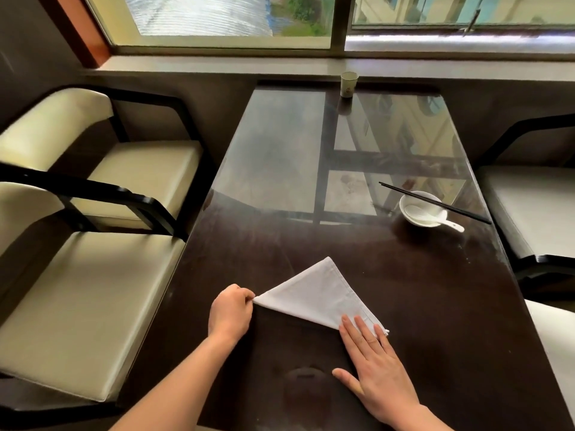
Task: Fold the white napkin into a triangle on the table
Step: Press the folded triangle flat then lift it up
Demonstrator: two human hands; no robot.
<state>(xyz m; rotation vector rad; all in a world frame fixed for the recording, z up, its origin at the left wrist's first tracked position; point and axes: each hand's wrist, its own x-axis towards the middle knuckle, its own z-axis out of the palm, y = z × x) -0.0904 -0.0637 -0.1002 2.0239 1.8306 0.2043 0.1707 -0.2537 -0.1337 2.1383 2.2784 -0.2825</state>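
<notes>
Napkin cloth lies flat on the dark table, already a white triangle, stretched between our two hands. Our left hand is curled shut, fingertips pinching the triangle's left corner. From that pinch the folded edge runs right and toward us to our right hand, which lies flat with fingers spread, fingertips pressing the near right corner, grasping nothing. The apex points away from both hands. Well beyond the right hand sits a white bowl with a spoon in it and black chopsticks across its rim.
</notes>
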